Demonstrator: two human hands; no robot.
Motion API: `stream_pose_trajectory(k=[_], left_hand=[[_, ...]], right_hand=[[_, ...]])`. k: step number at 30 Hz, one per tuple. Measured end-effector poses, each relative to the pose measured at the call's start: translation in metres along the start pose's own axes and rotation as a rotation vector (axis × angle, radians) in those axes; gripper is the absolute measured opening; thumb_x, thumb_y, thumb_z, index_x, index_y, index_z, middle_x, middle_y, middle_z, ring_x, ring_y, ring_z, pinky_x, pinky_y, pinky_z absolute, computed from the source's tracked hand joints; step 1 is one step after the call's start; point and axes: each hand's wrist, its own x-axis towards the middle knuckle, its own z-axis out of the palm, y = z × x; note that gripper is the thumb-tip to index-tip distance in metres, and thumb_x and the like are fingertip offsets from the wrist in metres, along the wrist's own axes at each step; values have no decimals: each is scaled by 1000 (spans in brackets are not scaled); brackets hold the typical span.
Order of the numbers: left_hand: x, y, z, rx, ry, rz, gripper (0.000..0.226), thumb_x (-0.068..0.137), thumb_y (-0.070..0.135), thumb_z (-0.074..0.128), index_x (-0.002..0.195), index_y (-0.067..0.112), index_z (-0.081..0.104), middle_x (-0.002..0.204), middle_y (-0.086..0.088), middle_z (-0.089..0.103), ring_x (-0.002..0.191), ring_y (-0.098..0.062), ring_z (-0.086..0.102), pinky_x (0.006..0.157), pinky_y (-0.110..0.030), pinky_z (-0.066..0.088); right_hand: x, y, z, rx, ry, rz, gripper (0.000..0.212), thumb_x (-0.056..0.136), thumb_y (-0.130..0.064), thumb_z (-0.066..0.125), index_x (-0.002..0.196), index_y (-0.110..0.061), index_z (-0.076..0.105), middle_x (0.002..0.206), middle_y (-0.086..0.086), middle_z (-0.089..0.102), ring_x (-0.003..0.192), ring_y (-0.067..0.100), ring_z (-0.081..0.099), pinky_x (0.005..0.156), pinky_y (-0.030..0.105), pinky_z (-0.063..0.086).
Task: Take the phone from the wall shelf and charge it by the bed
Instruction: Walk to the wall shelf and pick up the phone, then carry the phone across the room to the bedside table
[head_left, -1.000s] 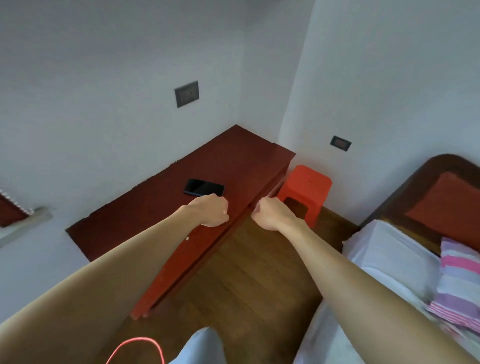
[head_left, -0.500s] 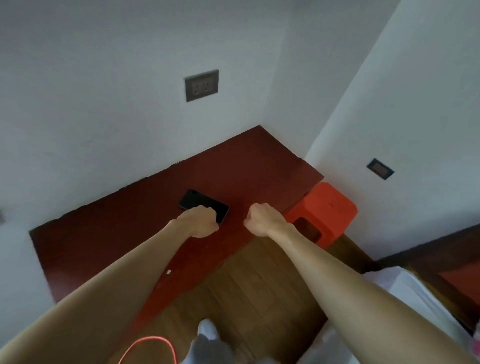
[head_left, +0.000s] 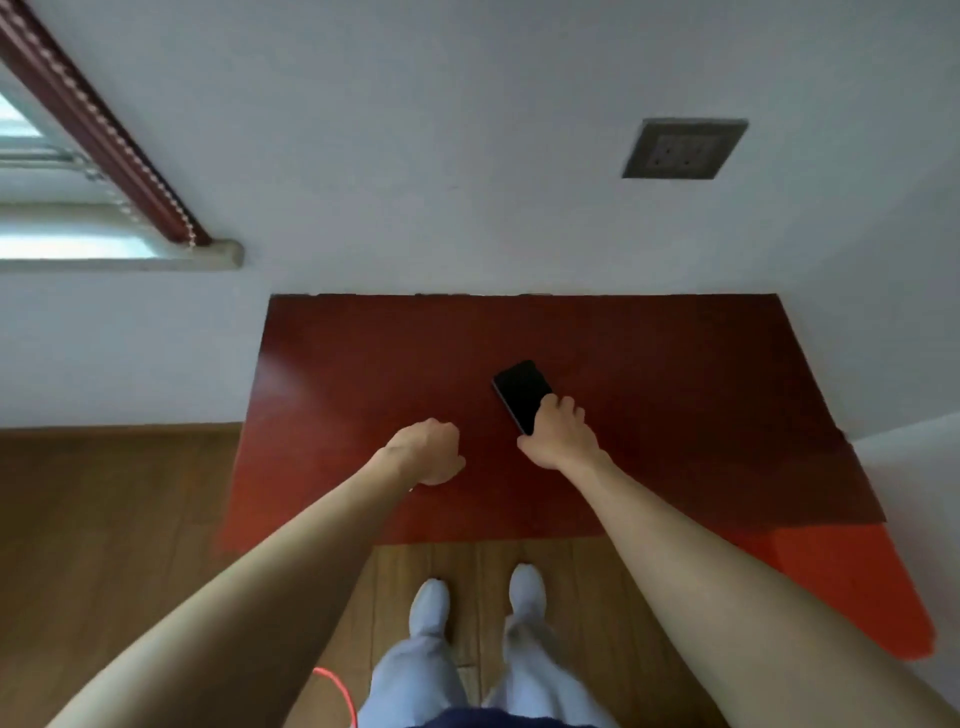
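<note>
A black phone (head_left: 521, 393) lies flat, screen up, on the dark red wall shelf (head_left: 363, 374). My right hand (head_left: 560, 435) rests over the phone's near end, fingers curled around its edge; that end is hidden under the fingers. My left hand (head_left: 432, 451) hovers over the shelf to the left of the phone, closed in a loose fist with nothing in it. Both forearms reach in from the bottom of the view.
A grey wall socket (head_left: 684, 149) sits above the shelf on the white wall. A window with a dark red frame (head_left: 98, 135) is at upper left. An orange stool (head_left: 852, 587) stands under the shelf's right end. Wooden floor (head_left: 104, 519), my feet and a red cable (head_left: 337, 691) lie below.
The view has swung to face the shelf straight on. My right hand has moved onto the phone's near end and closed around it; my left hand has moved away to the phone's left.
</note>
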Motion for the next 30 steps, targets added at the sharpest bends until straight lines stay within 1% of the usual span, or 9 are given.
stream_pose_trajectory(k=[3, 8, 14, 16, 19, 23, 25, 27, 30], left_hand=[[-3, 0, 19, -56, 22, -89, 22, 91, 18, 46, 91, 4, 64, 99, -15, 71, 86, -33, 68, 62, -36, 49], [-12, 14, 43, -130, 59, -166, 20, 90, 21, 47, 83, 8, 60, 99, -15, 71, 86, -33, 67, 62, -36, 47], [-27, 28, 67, -169, 100, -236, 25, 85, 18, 43, 90, 4, 63, 104, -19, 71, 95, -40, 66, 65, -35, 43], [-35, 26, 68, -179, 93, -259, 25, 85, 15, 42, 86, 2, 63, 103, -21, 71, 95, -41, 67, 66, -37, 46], [-48, 19, 65, -219, 106, -272, 21, 87, 15, 42, 73, 8, 55, 97, -20, 72, 89, -38, 69, 62, -35, 47], [-68, 6, 57, -193, 187, -298, 26, 87, 18, 42, 87, 3, 64, 100, -16, 73, 89, -36, 69, 66, -36, 52], [-81, -4, 53, -188, 227, -292, 30, 89, 19, 40, 93, 3, 66, 107, -15, 73, 91, -35, 70, 71, -39, 57], [-98, -20, 50, -167, 260, -301, 33, 95, 28, 41, 97, 5, 66, 109, -13, 73, 91, -33, 70, 73, -40, 58], [-133, -51, 46, -156, 344, -359, 31, 96, 33, 43, 100, 7, 60, 108, -13, 70, 94, -33, 67, 72, -39, 52]], right_hand=[[17, 4, 11, -42, 9, 3, 98, 93, -45, 68, 161, -6, 10, 163, 22, 22, 149, 41, 26, 117, 51, 34], [38, 23, 25, -106, -9, 15, 117, 89, -57, 68, 163, -8, -9, 170, 23, 4, 156, 42, 12, 122, 55, 22], [48, 32, 43, -164, 254, -160, 108, 87, -57, 70, 161, -3, 13, 159, 22, 34, 145, 39, 34, 115, 51, 35], [45, 31, 44, -163, 252, -165, 106, 85, -55, 72, 160, -2, 18, 154, 22, 39, 141, 38, 38, 112, 50, 38], [39, 24, 44, -136, 170, -128, 114, 77, -58, 77, 159, -3, 20, 154, 22, 38, 142, 39, 36, 113, 51, 38], [21, -5, 45, 184, -57, -99, 113, 73, -59, 75, 157, -4, 24, 155, 20, 37, 144, 38, 33, 113, 51, 37], [4, -27, 45, 367, -222, -135, 100, 70, -55, 73, 151, -6, 38, 148, 17, 48, 138, 35, 44, 112, 48, 43], [-18, -52, 48, 499, -352, -217, 76, 70, -47, 73, 135, -10, 56, 124, 11, 67, 115, 29, 64, 103, 49, 53], [-58, -98, 56, 519, -518, -386, 42, 78, -36, 71, 115, -17, 60, 96, 3, 70, 86, 20, 68, 90, 48, 57]])
